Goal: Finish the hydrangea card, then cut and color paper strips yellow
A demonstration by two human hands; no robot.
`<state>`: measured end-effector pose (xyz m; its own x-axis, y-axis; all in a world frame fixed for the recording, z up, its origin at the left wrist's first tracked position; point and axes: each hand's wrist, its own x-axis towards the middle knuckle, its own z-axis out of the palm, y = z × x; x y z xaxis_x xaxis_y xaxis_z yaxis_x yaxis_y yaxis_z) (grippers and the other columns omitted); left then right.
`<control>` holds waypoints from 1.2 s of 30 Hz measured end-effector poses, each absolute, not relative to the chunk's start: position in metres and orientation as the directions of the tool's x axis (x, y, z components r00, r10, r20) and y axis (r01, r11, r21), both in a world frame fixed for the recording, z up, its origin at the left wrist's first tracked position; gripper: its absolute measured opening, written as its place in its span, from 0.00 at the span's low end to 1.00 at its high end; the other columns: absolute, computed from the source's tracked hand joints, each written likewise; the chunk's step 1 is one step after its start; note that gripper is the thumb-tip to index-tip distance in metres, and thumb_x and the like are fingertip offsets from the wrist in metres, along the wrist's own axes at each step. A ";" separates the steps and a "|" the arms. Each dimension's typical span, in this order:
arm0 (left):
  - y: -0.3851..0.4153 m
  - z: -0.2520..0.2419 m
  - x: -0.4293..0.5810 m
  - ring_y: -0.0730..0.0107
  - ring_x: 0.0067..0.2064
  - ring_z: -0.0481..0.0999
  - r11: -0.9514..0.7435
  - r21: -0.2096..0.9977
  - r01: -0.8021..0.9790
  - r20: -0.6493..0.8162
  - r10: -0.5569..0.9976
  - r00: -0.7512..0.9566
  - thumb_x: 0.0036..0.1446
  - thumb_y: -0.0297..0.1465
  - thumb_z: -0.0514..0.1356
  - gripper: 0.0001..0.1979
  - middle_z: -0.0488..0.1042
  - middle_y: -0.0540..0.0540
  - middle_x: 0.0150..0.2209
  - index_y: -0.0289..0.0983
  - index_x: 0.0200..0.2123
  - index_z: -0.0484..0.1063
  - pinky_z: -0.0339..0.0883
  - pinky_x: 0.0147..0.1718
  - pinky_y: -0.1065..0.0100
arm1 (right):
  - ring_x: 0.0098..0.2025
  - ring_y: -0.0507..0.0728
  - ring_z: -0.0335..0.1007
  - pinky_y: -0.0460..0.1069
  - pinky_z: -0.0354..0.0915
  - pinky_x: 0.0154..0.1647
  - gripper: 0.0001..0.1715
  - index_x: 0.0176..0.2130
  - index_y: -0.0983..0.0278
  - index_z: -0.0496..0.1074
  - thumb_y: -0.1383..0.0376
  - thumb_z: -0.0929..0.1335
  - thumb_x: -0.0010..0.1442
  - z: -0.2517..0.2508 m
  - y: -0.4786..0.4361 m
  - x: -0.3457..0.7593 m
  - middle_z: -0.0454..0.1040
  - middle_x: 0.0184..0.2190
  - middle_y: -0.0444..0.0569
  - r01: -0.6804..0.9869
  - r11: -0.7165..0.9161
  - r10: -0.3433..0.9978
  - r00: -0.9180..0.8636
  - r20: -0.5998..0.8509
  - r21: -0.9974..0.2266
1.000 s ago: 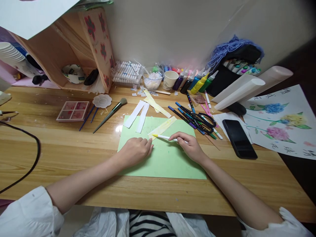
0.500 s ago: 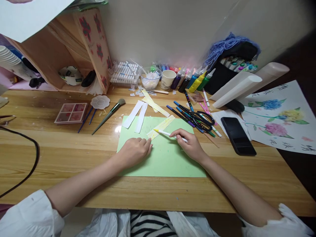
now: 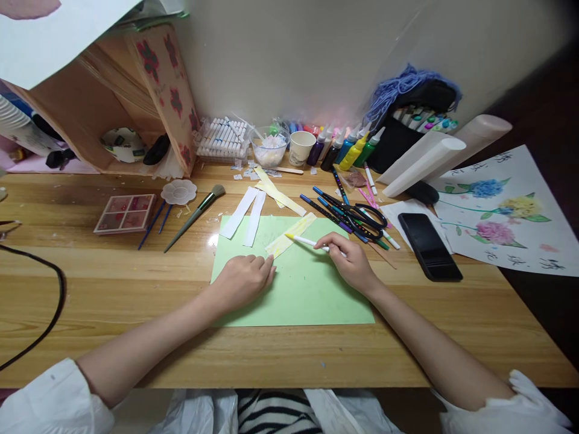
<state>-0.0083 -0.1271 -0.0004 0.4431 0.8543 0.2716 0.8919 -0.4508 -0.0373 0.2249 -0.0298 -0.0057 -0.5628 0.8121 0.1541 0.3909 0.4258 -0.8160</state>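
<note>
A light green sheet (image 3: pixel 307 289) lies on the wooden desk (image 3: pixel 136 283) in front of me. On its upper part lies a yellow-tinted paper strip (image 3: pixel 292 234), set slantwise. My left hand (image 3: pixel 244 278) rests curled on the sheet, its fingertips pressing the strip's lower left end. My right hand (image 3: pixel 350 262) is closed round a white marker with a yellow tip (image 3: pixel 305 241); the tip touches the strip near its middle. Two white paper strips (image 3: pixel 246 214) lie at the sheet's top left corner.
Black scissors (image 3: pixel 362 216) and several markers lie right of the sheet, beside a black phone (image 3: pixel 429 245) and a flower painting (image 3: pixel 502 211). Paint bottles (image 3: pixel 344 150), a paper cup (image 3: pixel 301 147) and a marker tray (image 3: pixel 221 138) line the wall. A palette (image 3: pixel 125 212) and brush (image 3: pixel 194 210) lie left.
The marker tip has moved up and to the right along the yellow strip. My left hand has kept its hold on the strip's end. The view has shifted slightly.
</note>
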 end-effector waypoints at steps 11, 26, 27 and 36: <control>-0.117 -0.006 -0.004 0.70 0.22 0.70 -0.299 0.046 0.953 0.272 0.922 0.276 0.61 0.32 0.51 0.12 0.73 0.49 0.22 0.35 0.27 0.68 0.48 0.21 0.68 | 0.24 0.51 0.58 0.46 0.54 0.25 0.14 0.32 0.63 0.72 0.70 0.58 0.57 -0.002 -0.022 0.235 0.68 0.25 0.43 0.396 0.383 0.907 -0.333 0.258 -0.834; -0.111 0.011 -0.008 0.72 0.24 0.67 0.032 0.706 0.708 -0.020 0.999 -0.025 0.60 0.40 0.50 0.15 0.68 0.52 0.21 0.36 0.32 0.71 0.56 0.23 0.72 | 0.19 0.50 0.55 0.44 0.52 0.19 0.10 0.29 0.62 0.68 0.64 0.59 0.54 -0.006 0.000 0.244 0.58 0.18 0.41 0.188 0.206 0.978 -0.059 0.198 -0.961; -0.111 0.014 -0.008 0.73 0.23 0.65 0.096 0.781 0.617 -0.085 0.995 -0.047 0.59 0.41 0.50 0.16 0.66 0.53 0.20 0.36 0.32 0.71 0.55 0.22 0.72 | 0.18 0.49 0.53 0.44 0.50 0.18 0.10 0.30 0.62 0.67 0.63 0.59 0.54 -0.007 0.000 0.245 0.56 0.17 0.39 0.185 0.214 0.976 -0.072 0.204 -0.959; -0.124 0.024 -0.009 0.69 0.26 0.70 0.203 0.682 0.703 -0.080 0.976 -0.205 0.60 0.43 0.49 0.19 0.74 0.47 0.25 0.36 0.32 0.72 0.56 0.22 0.71 | 0.18 0.49 0.48 0.45 0.45 0.19 0.09 0.30 0.63 0.66 0.65 0.59 0.57 -0.010 -0.005 0.238 0.51 0.16 0.38 0.037 0.124 0.977 -0.179 0.116 -0.992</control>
<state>-0.0090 -0.1241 0.0237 -0.2047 0.9756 -0.0798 0.7030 0.2033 0.6815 0.2379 -0.0049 -0.0098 -0.1788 0.9770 0.1160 0.0368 0.1244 -0.9915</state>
